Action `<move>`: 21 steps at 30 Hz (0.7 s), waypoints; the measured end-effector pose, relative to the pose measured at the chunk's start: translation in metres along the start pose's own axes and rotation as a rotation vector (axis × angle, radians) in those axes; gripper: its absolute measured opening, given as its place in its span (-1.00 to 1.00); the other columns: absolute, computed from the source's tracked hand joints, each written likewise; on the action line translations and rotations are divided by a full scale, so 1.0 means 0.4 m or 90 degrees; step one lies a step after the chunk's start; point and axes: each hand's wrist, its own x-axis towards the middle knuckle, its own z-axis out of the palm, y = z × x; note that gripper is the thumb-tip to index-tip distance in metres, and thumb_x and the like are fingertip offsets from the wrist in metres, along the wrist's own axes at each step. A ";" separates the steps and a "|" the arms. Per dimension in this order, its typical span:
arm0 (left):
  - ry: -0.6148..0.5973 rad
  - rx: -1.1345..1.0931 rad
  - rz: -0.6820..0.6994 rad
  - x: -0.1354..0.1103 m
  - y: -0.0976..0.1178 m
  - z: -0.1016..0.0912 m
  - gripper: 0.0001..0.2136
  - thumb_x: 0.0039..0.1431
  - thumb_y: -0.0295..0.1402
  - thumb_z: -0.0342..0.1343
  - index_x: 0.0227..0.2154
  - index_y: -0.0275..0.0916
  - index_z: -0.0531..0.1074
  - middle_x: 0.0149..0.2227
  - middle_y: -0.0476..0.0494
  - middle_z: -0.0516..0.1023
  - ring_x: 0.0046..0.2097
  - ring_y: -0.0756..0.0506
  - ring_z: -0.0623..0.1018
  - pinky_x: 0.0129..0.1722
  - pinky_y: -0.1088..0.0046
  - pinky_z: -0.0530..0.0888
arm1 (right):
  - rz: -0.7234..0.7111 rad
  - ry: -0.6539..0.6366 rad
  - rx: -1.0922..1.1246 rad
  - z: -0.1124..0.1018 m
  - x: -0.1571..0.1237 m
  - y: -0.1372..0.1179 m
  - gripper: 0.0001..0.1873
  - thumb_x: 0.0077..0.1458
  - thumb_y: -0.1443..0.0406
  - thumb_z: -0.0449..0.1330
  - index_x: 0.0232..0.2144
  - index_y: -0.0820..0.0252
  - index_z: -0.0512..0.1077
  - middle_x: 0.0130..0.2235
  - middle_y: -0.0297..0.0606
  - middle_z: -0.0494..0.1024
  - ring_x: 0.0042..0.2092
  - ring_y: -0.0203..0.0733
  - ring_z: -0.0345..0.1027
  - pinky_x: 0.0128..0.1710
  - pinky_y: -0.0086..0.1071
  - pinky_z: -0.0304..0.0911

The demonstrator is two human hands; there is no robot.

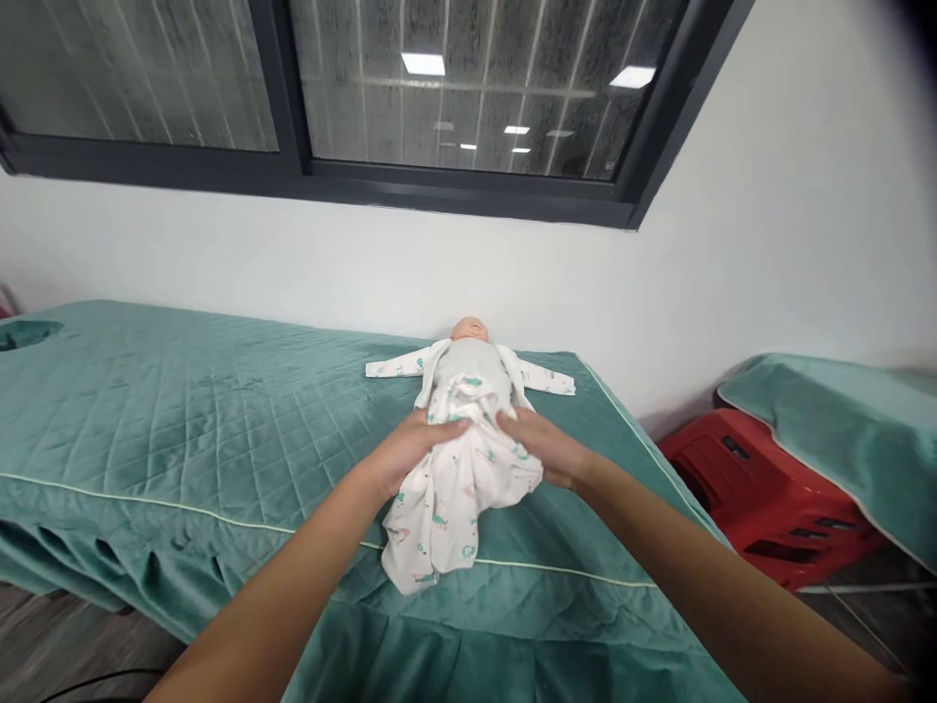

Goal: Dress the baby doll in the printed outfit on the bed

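Note:
A baby doll (469, 329) lies on its back on the green quilted bed cover, its head toward the wall. White printed baby clothes (446, 503) cover its lower body, with the legs bunched and hanging toward the bed's near edge. Both sleeves (546, 378) stretch out to the sides, and a plain pale layer shows over the chest. My left hand (414, 444) grips the clothes at one side of the doll's hips, thumb on top. On the other side, my right hand (546, 444) holds the fabric the same way. Cloth hides most of my fingertips.
The green bed cover (220, 410) runs far to the left, with a face hole (29, 334) at that end. Right of the bed stand red plastic stools (768, 498), beside another green-covered surface (856, 420). A dark-framed window (468, 186) is set in the white wall behind.

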 end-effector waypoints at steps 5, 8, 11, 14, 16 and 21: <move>0.035 -0.043 0.020 0.011 -0.021 0.007 -0.59 0.02 -0.20 0.33 -0.11 -0.36 0.51 -0.26 -0.27 0.64 -0.30 -0.16 0.63 -0.28 0.36 0.54 | 0.048 -0.086 -0.184 0.012 -0.022 0.044 -0.56 -0.04 0.06 0.39 -0.22 0.28 0.57 -0.20 -0.17 0.64 -0.20 -0.09 0.51 -0.16 -0.29 0.39; 0.055 -0.036 0.002 0.003 -0.034 0.030 -0.55 0.04 -0.13 0.30 -0.09 -0.35 0.52 -0.21 -0.29 0.64 -0.24 -0.18 0.63 -0.19 0.31 0.54 | -0.025 0.058 -0.117 0.008 -0.009 0.053 -0.55 0.06 -0.02 0.29 -0.21 0.24 0.56 -0.21 -0.18 0.64 -0.20 -0.08 0.51 -0.14 -0.27 0.39; 0.013 0.068 -0.061 -0.011 -0.046 0.066 -0.53 -0.03 -0.08 0.34 -0.14 -0.32 0.55 -0.22 -0.25 0.65 -0.17 -0.20 0.62 -0.10 0.30 0.51 | -0.077 0.160 0.037 0.002 0.002 0.046 -0.52 0.10 -0.03 0.24 -0.11 0.21 0.51 -0.18 -0.16 0.64 -0.19 -0.08 0.53 -0.12 -0.25 0.41; -0.090 0.186 -0.105 -0.018 -0.052 0.091 -0.50 -0.15 -0.16 0.42 -0.12 -0.28 0.56 -0.15 -0.21 0.64 -0.08 -0.23 0.60 -0.08 0.31 0.50 | -0.080 0.199 0.152 0.000 -0.006 0.035 -0.46 0.14 -0.07 0.18 -0.03 0.21 0.45 -0.19 -0.12 0.64 -0.17 -0.05 0.53 -0.13 -0.22 0.43; -0.071 0.181 -0.096 -0.016 -0.052 0.093 -0.48 -0.17 -0.19 0.44 -0.10 -0.28 0.56 -0.13 -0.23 0.64 -0.11 -0.22 0.60 -0.13 0.32 0.52 | -0.080 0.191 0.178 0.001 -0.023 0.033 -0.43 0.16 -0.09 0.13 0.00 0.21 0.43 -0.19 -0.11 0.63 -0.15 -0.03 0.53 -0.13 -0.20 0.44; 0.037 0.047 -0.030 0.001 -0.051 0.067 -0.54 -0.10 -0.19 0.40 -0.16 -0.38 0.55 -0.25 -0.28 0.65 -0.27 -0.16 0.62 -0.21 0.36 0.53 | -0.009 0.089 0.091 0.012 -0.096 0.055 -0.51 0.06 0.06 0.32 -0.04 0.22 0.49 -0.20 -0.12 0.64 -0.20 -0.06 0.55 -0.14 -0.25 0.43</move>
